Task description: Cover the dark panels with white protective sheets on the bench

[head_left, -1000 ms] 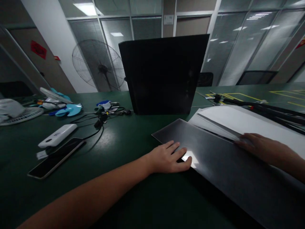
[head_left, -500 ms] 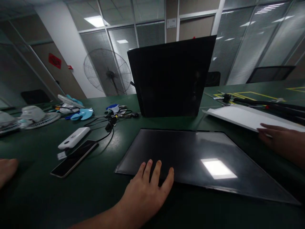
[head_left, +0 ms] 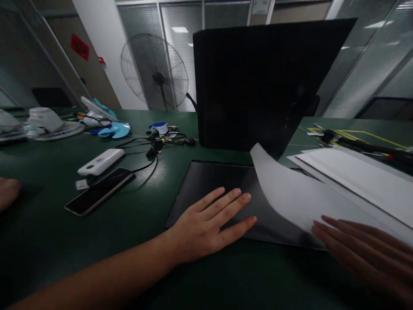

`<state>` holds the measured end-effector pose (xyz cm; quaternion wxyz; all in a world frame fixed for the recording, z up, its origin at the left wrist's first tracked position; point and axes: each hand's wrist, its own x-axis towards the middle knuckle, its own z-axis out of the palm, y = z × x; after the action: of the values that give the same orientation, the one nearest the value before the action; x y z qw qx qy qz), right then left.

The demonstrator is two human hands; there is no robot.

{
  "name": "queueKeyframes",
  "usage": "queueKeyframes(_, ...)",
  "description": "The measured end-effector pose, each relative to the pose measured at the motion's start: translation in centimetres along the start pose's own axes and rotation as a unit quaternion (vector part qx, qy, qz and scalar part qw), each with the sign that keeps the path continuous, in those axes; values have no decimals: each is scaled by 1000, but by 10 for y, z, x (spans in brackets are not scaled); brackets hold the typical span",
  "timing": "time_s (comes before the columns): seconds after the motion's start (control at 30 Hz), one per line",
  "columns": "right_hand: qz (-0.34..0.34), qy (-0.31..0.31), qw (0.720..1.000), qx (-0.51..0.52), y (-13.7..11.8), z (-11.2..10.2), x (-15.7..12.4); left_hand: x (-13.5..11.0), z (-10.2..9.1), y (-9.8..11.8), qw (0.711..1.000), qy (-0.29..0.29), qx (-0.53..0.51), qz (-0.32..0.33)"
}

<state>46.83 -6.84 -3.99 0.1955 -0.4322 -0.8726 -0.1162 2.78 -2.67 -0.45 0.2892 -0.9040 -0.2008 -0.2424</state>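
A dark, glossy flat screen panel (head_left: pixel 200 181) lies on the green table in front of me. My left hand (head_left: pixel 209 224) is open over its near left part, palm down and fingers spread. Over the panel's right side hangs a thin white sheet (head_left: pixel 290 189), its left end curling upward. My right hand (head_left: pixel 364 254) is at the sheet's near edge with straight fingers together on top; the thumb is hidden beneath. More white sheets (head_left: pixel 361 172) lie stacked to the right of the panel.
Behind the panel stands a large black board (head_left: pixel 258 86). To the left are a phone (head_left: pixel 100 191), a white power bank (head_left: pixel 101 161), and tangled cables (head_left: pixel 158 144). White fan parts (head_left: pixel 48 122) and blue blades (head_left: pixel 114 130) lie farther off. Another person's hand (head_left: pixel 8 191) shows at the left edge.
My right hand has moved left and nearer, bringing a white sheet over the panel's right side. My left hand has turned and shifted slightly right. The view has tilted down.
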Motion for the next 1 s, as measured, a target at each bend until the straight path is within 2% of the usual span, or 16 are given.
queueKeyframes(0.07,-168,0,984,-51,-23,6,14,1,0,1,1000,4,16,9)
queueKeyframes(0.1,-215,-4,975,-59,-33,8,24,1,0,2,1000,1,23,8)
queueKeyframes(0.13,-235,-5,971,-48,-42,9,35,0,0,3,1000,-2,31,4)
queueKeyframes(0.2,-256,-13,966,-21,-56,10,58,-2,-1,5,999,0,44,-10)
queueKeyframes(0.33,-244,-10,969,25,-69,11,92,-5,-2,8,996,29,63,-53)
queueKeyframes(0.4,-239,-16,969,63,-67,12,102,-6,-1,8,998,1,44,-45)
queueKeyframes(0.47,-225,-35,969,94,-54,14,109,-7,0,8,999,-42,9,-30)
queueKeyframes(0.53,-152,-36,985,76,-29,18,111,-8,2,7,997,-64,-20,-32)
queueKeyframes(0.6,17,-31,999,-15,4,24,110,-9,3,7,995,-76,-34,-46)
queueKeyframes(0.63,120,-45,989,-74,22,27,108,-10,3,8,994,-82,-37,-55)
queueKeyframes(0.67,212,-79,966,-124,40,30,105,-10,3,8,993,-91,-40,-63)
queueKeyframes(0.73,339,-163,912,-164,69,33,97,-12,2,7,991,-105,-44,-77)
queueKeyframes(0.8,393,-222,881,-140,87,34,88,-14,2,6,988,-113,-48,-89)
queueKeyframes(0.87,408,-238,874,-112,98,31,82,-16,2,5,987,-113,-55,-102)
queueKeyframes(0.93,409,-220,879,-108,107,27,78,-16,2,3,984,-123,-61,-113)
queueKeyframes(1.0,413,-171,886,-125,121,23,74,-16,2,2,983,-126,-65,-118)
